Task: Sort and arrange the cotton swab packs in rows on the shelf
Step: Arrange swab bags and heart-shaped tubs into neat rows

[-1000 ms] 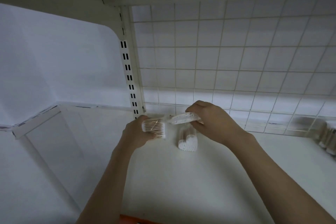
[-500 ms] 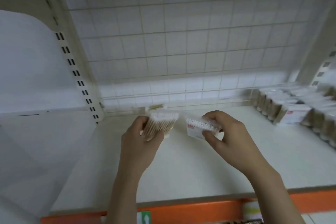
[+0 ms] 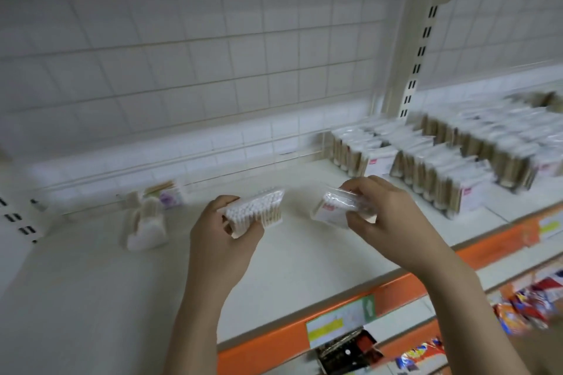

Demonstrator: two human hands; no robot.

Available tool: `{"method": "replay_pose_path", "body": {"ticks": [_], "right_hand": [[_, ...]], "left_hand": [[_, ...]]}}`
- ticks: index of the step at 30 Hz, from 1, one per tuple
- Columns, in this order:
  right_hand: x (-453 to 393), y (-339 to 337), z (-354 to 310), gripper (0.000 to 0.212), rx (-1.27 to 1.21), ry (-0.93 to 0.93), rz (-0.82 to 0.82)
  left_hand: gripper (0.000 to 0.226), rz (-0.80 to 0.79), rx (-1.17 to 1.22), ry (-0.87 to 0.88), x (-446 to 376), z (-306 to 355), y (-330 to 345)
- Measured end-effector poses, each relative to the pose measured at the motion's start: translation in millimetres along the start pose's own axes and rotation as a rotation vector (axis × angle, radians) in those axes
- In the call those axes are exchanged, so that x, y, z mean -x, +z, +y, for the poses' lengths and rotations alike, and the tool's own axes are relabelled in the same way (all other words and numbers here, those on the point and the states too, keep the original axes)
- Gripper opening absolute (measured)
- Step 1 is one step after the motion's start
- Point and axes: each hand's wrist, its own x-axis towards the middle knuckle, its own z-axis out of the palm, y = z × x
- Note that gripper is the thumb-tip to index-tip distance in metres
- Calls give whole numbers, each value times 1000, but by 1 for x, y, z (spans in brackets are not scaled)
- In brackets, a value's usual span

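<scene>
1 swab pack (image 3: 254, 212) is gripped by the left hand (image 3: 221, 239), 1 clear pack (image 3: 341, 210) is pinched by the right hand (image 3: 388, 222), above the shelf (image 3: 289, 265); rowed packs (image 3: 441, 167) are stocked at right.

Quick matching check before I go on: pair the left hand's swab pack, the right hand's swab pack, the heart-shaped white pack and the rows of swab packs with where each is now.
1. wooden-stick cotton swab pack
2. clear-wrapped cotton swab pack with red label
3. heart-shaped white pack
4. rows of swab packs

A. lined up on the shelf's right
B. left hand holds it
C. lying on the shelf at left
D. right hand holds it

Pairs: 1-B, 2-D, 3-C, 4-A
</scene>
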Motion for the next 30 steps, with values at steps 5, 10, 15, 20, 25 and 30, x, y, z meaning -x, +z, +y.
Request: {"method": "replay_pose_path", "body": {"ticks": [5, 10, 15, 20, 25, 30], "right_hand": [[-16, -34, 34, 29, 193, -14, 3], [-50, -52, 71, 34, 394, -30, -66], [-84, -60, 99, 34, 575, -104, -168], [-107, -56, 116, 33, 599, -143, -258], [-119, -48, 128, 34, 552, -147, -319], [-128, -43, 135, 34, 647, -239, -298]], "left_hand": [[24, 17, 60, -16, -12, 18, 29], [41, 61, 14, -3, -21, 33, 56], [55, 96, -49, 31, -24, 40, 76], [45, 142, -83, 56, -27, 41, 90], [43, 138, -114, 46, -27, 41, 105], [46, 127, -126, 17, -27, 44, 116]]}}
